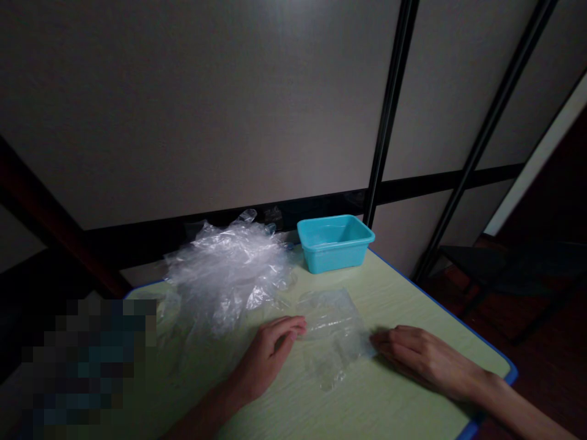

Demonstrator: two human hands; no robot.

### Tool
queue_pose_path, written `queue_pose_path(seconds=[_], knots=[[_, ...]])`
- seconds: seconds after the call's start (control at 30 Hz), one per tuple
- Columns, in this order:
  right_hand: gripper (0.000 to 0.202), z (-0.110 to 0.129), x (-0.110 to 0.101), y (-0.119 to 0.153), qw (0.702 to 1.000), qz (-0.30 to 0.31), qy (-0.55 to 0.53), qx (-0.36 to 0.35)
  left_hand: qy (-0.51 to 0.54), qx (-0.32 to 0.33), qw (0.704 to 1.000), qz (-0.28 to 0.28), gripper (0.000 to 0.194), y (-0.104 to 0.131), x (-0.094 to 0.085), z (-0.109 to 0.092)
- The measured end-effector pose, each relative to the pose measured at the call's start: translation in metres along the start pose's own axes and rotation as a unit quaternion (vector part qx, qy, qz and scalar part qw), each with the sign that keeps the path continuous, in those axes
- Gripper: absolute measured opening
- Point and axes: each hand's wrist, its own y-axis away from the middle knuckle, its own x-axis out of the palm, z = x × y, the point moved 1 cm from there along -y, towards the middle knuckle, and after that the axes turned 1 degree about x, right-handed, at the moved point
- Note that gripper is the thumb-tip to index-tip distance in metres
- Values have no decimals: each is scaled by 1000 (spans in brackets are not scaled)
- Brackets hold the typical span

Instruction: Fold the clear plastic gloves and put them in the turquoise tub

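A thin, clear plastic disposable glove [332,321] lies spread flat on the table, its outline hard to make out. My left hand [270,351] is at its left edge, thumb and fingertips drawn together on the film. On the opposite side, my right hand [419,354] rests palm down with curled fingers closed at the glove's right edge. Those fingertips are partly hidden. Behind my left hand rises a loose heap of similar crumpled clear plastic gloves [233,263]. A turquoise plastic tub [339,260] stands upright beyond the flat glove.
The pale green table [403,299] has a blue edge. Close behind it is a wardrobe with sliding panels [229,110] and dark trim. A dark chair [509,269] stands to the right. A blurred-out patch covers the lower left.
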Motion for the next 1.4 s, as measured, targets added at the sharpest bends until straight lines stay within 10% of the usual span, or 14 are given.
queue_pose_path(seconds=[0.83,1.4], knots=[[27,-31,16,-25,995,16,-101,2,29,-2,999,-30,22,0,0,-1],[26,-48,27,-67,919,-78,-291,256,126,-119,979,-108,28,-14,8,12]])
